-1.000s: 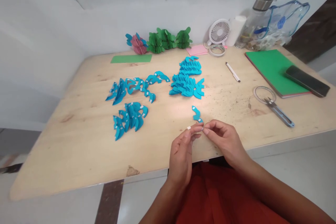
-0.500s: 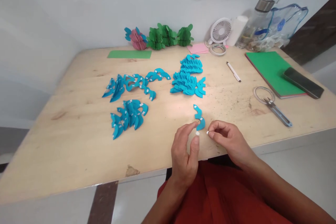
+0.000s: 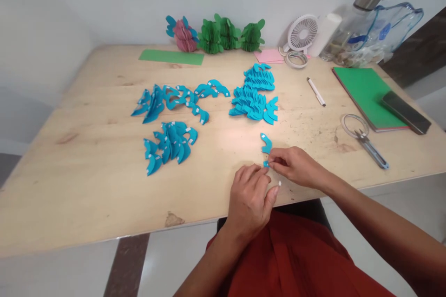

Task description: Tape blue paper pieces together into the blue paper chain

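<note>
A blue paper cutout [image 3: 265,143] with a wavy, curved edge lies near the table's front. My right hand [image 3: 298,167] covers its middle, fingertips pinched at its lower part over a small white piece of tape, mostly hidden. Just below, my left hand [image 3: 251,195] rests with fingers spread, its fingertips against the cutout's lower end. On the left thumb tip sits another small white bit [image 3: 279,183]. Blue cutouts with white squares [image 3: 174,141] lie in two groups to the left. Stacked blue cutouts [image 3: 249,102] lie beyond my hands.
Scissor-like snips [image 3: 372,148] and a tape roll [image 3: 354,125] lie right, near a green folder [image 3: 365,90] bearing a phone [image 3: 406,112]. A pen [image 3: 316,92] lies farther in. Along the wall stand green paper figures [image 3: 226,32], a fan [image 3: 302,32] and a bottle [image 3: 362,14].
My right hand has moved left onto the blue cutout with its small white piece. My left hand's fingers have lowered and shifted slightly right. The view has shifted a little.
</note>
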{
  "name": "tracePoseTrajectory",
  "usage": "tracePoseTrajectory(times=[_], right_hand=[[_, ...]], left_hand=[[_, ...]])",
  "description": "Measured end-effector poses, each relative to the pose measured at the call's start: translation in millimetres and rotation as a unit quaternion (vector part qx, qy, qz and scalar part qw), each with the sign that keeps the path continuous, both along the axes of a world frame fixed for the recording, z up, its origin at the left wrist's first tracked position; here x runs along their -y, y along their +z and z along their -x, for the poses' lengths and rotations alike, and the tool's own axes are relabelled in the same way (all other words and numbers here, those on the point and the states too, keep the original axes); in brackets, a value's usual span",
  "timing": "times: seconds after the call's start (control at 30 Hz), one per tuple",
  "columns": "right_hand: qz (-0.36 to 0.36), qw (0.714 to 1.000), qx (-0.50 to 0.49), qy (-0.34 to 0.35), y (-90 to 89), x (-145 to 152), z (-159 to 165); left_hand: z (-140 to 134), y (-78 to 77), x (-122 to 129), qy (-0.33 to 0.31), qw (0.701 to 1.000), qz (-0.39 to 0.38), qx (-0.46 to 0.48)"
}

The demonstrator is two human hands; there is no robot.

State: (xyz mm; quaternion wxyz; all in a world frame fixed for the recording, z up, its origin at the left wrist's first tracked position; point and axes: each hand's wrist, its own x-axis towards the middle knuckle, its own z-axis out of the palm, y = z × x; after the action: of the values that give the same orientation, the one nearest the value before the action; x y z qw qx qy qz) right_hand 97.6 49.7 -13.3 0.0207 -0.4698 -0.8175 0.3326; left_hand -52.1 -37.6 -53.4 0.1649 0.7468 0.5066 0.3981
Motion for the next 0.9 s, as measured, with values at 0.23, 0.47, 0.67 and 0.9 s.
tracePoseTrajectory(times=[0.23,0.47,0.67,0.9], right_hand=[[0.02,0.998,0.052,0.036,6.2,-11.0,7.5],[0.036,0.995,0.082,0.053,10.0,-16.8,12.9],[0.003,0.989,0.135,0.061,11.9,-14.8,18.1],[-0.015,0.988,0.133,0.071,10.3,-13.8,16.6]], left_hand=[[0.4,0.1,-0.5,0.001,1.0,-0.01,0.01],[0.6,0.3,-0.6,0.002,1.0,-0.009,0.016],[0.3,-2.5,-0.3,0.001,1.0,-0.009,0.015],[0.0,-3.4,-0.5,0.005,1.0,-0.009,0.02]])
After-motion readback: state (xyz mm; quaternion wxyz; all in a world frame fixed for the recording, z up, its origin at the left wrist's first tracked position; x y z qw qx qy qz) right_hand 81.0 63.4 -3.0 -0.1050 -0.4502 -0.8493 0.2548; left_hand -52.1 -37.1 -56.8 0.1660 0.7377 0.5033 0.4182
